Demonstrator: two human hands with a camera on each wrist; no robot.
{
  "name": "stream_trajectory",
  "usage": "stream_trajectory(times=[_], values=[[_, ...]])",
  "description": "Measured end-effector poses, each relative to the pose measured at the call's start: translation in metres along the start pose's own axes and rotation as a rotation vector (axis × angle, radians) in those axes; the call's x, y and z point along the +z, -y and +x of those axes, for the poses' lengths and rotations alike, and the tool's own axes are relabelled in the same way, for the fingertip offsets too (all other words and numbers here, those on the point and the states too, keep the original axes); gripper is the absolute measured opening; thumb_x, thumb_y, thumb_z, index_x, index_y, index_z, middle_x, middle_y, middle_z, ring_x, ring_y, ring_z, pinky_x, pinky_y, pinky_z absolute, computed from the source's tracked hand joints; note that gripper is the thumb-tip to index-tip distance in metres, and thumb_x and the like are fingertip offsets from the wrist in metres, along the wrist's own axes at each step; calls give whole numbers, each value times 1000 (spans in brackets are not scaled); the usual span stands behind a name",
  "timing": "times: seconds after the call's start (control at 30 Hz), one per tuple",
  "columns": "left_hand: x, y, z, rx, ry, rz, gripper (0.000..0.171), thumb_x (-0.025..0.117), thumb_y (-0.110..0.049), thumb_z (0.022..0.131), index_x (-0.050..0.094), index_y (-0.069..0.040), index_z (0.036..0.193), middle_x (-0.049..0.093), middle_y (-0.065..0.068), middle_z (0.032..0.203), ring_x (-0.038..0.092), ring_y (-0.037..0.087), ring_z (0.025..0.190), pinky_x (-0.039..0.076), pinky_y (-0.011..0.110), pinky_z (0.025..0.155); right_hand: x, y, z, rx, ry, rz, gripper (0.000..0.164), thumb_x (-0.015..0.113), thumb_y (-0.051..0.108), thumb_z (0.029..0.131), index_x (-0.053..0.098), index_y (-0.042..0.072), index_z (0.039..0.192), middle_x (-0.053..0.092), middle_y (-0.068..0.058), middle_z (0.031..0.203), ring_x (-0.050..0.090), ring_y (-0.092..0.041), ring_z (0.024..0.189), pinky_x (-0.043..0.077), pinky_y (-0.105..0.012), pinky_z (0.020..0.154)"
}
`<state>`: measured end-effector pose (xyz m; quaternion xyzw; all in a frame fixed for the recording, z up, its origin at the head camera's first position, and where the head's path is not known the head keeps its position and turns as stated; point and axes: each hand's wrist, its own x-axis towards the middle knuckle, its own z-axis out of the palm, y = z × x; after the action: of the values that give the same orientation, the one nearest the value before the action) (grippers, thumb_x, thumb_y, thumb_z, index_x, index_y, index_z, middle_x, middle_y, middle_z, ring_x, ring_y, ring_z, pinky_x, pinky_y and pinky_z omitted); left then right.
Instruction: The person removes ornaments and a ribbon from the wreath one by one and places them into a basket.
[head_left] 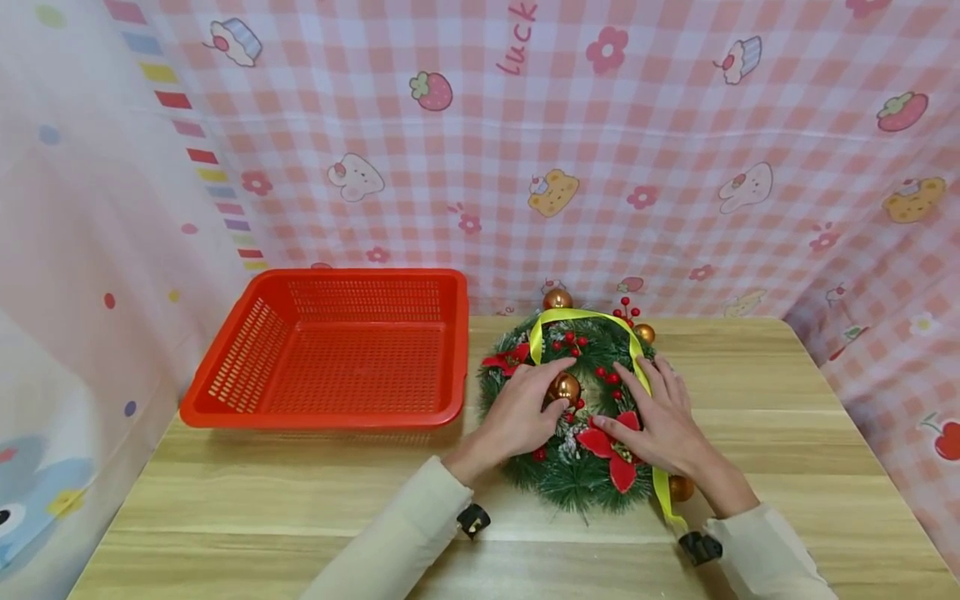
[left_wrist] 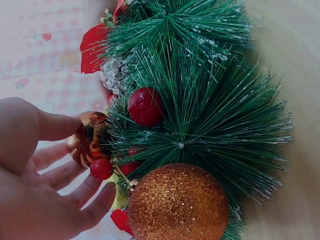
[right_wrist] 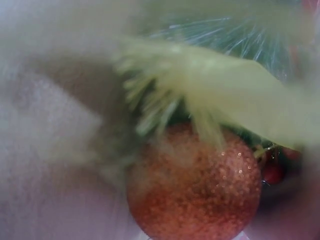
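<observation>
Green artificial wreath (head_left: 570, 482) lies flat on the bench (head_left: 810, 508), right of the red basket (head_left: 322, 416). Both hands are on it. Left hand (head_left: 517, 417) pinches the shiny copper bauble (head_left: 566, 387) at the wreath's inner edge: thumb against its near side, other fingers spread around the far side. Glittery bauble (left_wrist: 177, 205) sits just beside that hand, ungripped. Right hand (head_left: 667, 425) has its fingers spread loose over the wreath's right side, clenching nothing. Yellow ribbon (head_left: 573, 314) arcs over the top and runs under them; red flower (head_left: 624, 475) is by the thumb. Right wrist view is blurred.
</observation>
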<state>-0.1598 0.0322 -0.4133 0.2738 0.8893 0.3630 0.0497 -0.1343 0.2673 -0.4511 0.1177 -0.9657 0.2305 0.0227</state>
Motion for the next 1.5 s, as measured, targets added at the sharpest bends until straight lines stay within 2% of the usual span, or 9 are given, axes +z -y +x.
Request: stream_trajectory(times=[0.27,0.57,0.83,1.13,1.3,1.43,1.5], values=[[-3,3,-2,-51,-15,-62,53,61,-17,99,44,-19,149,54,3,145,52,23,121,48,40,98,2,3,3,-3,14,1,85,62,53,91,29,9,155,13,-26,160,-2,-48,148,3,-71,112],[-9,4,-7,-111,-44,-109,50,62,-21,99,47,-24,147,58,0,136,52,20,113,51,35,90,3,5,4,-9,17,3,85,62,53,91,30,8,155,14,-27,160,-1,-48,147,2,-70,112],[-18,3,-11,-116,-77,-154,52,61,-23,99,44,-26,149,55,0,140,51,22,122,48,39,97,3,1,4,4,26,6,86,61,55,91,29,8,155,12,-27,160,-2,-49,147,1,-70,112],[-41,-4,-22,-72,-147,-243,52,63,-22,98,45,-22,146,55,1,143,51,20,127,41,42,107,2,0,3,-2,17,23,86,62,54,91,28,8,155,11,-27,160,-3,-49,147,0,-70,112],[-57,0,-31,-64,-180,-311,52,64,-20,97,45,-19,146,57,2,139,54,18,124,46,42,102,1,1,2,-2,20,25,86,62,54,91,27,8,156,11,-27,161,-4,-48,148,0,-70,113],[-70,6,-38,-81,-232,-299,53,66,-21,96,46,-20,145,58,1,136,55,19,120,48,45,96,1,0,1,-3,19,21,86,62,54,92,27,8,156,11,-27,161,-3,-48,147,0,-69,113],[-77,10,-42,-76,-261,-285,53,67,-21,95,47,-21,145,58,0,136,55,18,115,49,43,93,1,0,0,-4,18,20,86,62,54,92,27,8,156,11,-27,161,-3,-49,147,0,-70,113]])
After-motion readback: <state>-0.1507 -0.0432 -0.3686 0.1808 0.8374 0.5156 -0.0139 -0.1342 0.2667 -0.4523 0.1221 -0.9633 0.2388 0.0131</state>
